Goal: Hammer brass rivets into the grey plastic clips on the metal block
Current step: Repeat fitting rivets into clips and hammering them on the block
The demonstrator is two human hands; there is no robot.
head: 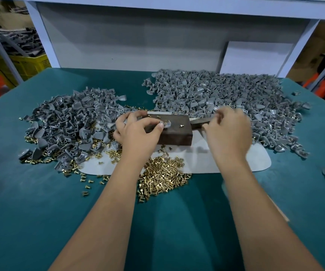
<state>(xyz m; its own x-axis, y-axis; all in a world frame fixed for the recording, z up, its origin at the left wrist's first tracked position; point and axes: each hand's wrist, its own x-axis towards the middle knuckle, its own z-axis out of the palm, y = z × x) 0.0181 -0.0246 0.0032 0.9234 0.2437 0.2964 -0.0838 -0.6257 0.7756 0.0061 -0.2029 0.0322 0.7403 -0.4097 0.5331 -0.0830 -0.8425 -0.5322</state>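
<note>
A dark metal block [177, 133] lies on a white mat [236, 161] at the middle of the green table. On its top sits a grey plastic clip [167, 123] with a brass rivet in it; my left hand [138, 132] pinches this clip with thumb and fingers. A loose rivet [181, 125] lies on the block beside it. My right hand [227, 132], blurred, curls round the handle of a dark hammer [197, 123] whose head is at the block's right end. A heap of brass rivets [163, 177] lies in front of the block.
One pile of grey clips [69, 122] spreads to the left and a larger pile [216, 90] behind and to the right. Stray rivets dot the table at the left. A white shelf frame and board [255, 55] stand at the back, with a yellow crate [30, 65] at far left.
</note>
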